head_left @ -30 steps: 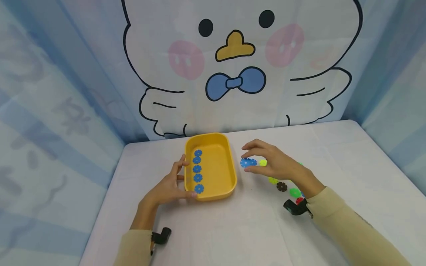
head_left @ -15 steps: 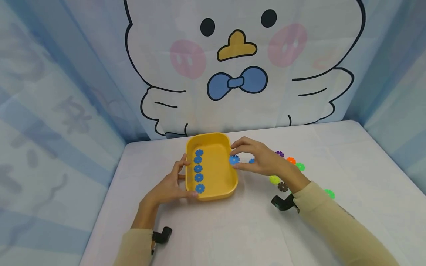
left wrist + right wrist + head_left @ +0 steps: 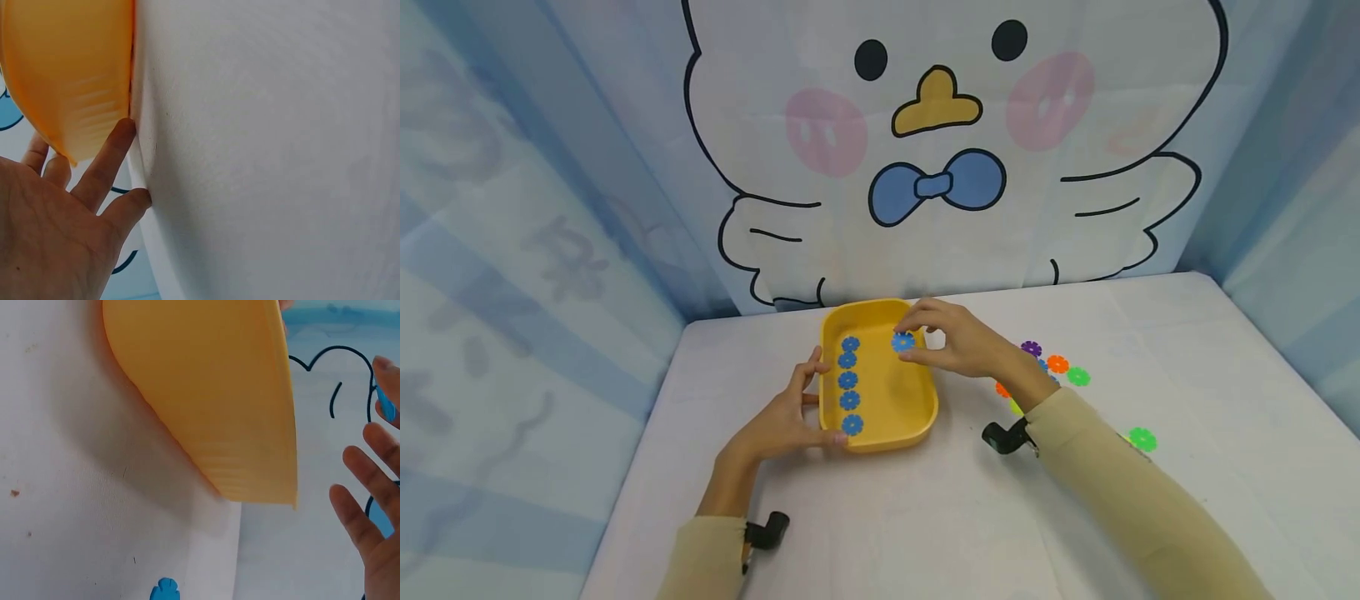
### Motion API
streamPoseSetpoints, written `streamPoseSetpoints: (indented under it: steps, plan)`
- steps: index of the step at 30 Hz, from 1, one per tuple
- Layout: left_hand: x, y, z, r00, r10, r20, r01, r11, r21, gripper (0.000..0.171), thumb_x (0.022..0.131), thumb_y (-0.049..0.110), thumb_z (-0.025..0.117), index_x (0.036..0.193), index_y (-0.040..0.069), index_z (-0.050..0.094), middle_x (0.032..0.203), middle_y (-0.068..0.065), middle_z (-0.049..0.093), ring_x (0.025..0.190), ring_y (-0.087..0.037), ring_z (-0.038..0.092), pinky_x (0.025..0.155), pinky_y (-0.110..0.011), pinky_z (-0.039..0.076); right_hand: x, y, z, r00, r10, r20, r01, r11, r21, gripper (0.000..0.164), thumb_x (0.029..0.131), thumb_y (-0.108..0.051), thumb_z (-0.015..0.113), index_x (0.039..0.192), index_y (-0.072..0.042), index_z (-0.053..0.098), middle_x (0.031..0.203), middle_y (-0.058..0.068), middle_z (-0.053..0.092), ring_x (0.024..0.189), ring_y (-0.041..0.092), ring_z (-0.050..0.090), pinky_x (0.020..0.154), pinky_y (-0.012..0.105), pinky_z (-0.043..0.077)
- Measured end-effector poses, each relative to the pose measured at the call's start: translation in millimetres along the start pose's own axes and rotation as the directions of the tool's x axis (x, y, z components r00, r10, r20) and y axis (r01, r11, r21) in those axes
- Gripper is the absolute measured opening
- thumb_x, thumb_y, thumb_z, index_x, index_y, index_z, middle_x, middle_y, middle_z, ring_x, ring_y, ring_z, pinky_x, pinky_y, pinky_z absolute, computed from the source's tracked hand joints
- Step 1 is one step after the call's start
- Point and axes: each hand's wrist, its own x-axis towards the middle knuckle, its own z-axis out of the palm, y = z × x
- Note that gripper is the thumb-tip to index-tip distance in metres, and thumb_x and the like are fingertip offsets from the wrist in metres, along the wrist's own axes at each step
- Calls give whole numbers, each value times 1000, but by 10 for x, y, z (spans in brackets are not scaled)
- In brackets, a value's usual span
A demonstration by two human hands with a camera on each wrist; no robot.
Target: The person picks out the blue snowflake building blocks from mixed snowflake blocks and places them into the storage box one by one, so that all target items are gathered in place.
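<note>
Between its thumb and fingertips my right hand [image 3: 962, 340] pinches a blue flower-shaped plastic disc [image 3: 903, 342], over the far right part of a yellow tray [image 3: 891, 408]. The disc's edge [image 3: 385, 405] shows in the right wrist view, with the other fingers spread. My left hand [image 3: 782, 421] holds the tray's left side, thumb at the near left corner and a fingertip over the rim. In the left wrist view, fingers [image 3: 107, 165] lie against the tray's outer wall and the table. Several blue flower discs [image 3: 847, 380] form a column along the tray's left inside.
Right of the tray, several loose flower discs lie on the white table [image 3: 925, 525], including a purple disc [image 3: 1031, 348], an orange disc [image 3: 1057, 364] and a green disc [image 3: 1142, 439]. My right forearm covers part of them. A cartoon-printed curtain [image 3: 940, 250] stands behind the table.
My right hand has carried the blue disc leftward from the loose discs, across the tray's right rim, to above the tray. My left hand has stayed on the tray.
</note>
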Motion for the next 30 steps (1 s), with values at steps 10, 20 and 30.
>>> streamPoseSetpoints:
  steps: [10,20,30]
  plan:
    - [22,26,15,1000,-22,4,22,1000,23,105,74,44,93,151,25,24,172,16,-4,130,-29,56,110,-46,49,117,60,95,998,63,-5,-63,998,20,37,92,-34,79,122,-14,72,115,-1,65,104,30,61,86,43,58]
    - [-26,11,-5,997,-74,-10,74,997,28,107,73,43,93,153,28,24,171,20,-4,132,-30,53,107,-46,51,310,178,230,990,136,28,-137,989,58,38,93,-34,78,123,-13,70,117,2,64,109,22,65,99,39,57]
    - [-5,1,6,999,-50,-12,51,999,15,106,74,39,94,153,26,25,171,20,-3,131,-31,54,107,-47,52,419,132,181,989,145,31,-147,982,119,40,93,-34,77,126,-13,68,122,4,63,114,24,65,100,40,57]
